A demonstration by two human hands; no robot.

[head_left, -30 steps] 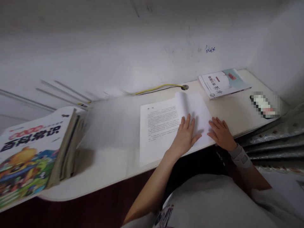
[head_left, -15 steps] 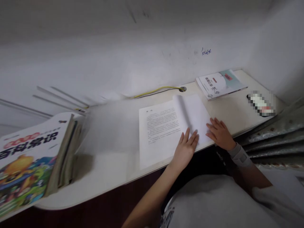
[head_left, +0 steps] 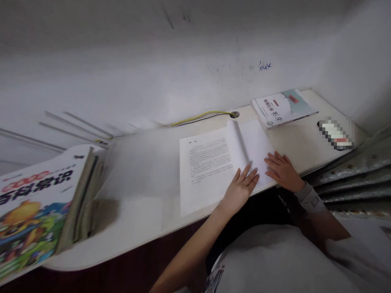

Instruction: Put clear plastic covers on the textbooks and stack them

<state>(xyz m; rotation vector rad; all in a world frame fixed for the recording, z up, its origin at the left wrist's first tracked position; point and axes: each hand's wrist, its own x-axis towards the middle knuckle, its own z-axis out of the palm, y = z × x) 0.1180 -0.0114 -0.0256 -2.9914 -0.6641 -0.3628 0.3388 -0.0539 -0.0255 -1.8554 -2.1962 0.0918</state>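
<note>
An open book [head_left: 206, 162] lies on the white desk, its left page printed with lines of text and its right page blank white. Near the middle of the book the paper curves up in a soft roll. My left hand [head_left: 240, 189] rests over the lower part of that curved paper, fingers spread and stretched forward. At the lower right edge of the blank page lies my right hand [head_left: 283, 171], flat with its fingers apart. A pale band circles the right wrist.
A closed book [head_left: 282, 108] lies at the back right, with a blurred-out phone [head_left: 335, 134] beside it. Upright books [head_left: 39, 203] with a colourful cover stand at the left. A yellow cable [head_left: 201, 115] runs along the wall into a desk hole. Folded curtain [head_left: 354, 179] hangs at the right.
My left hand has slid slightly right across the book, and the curved paper has shifted a little to the right with it. My right hand stays almost in place.
</note>
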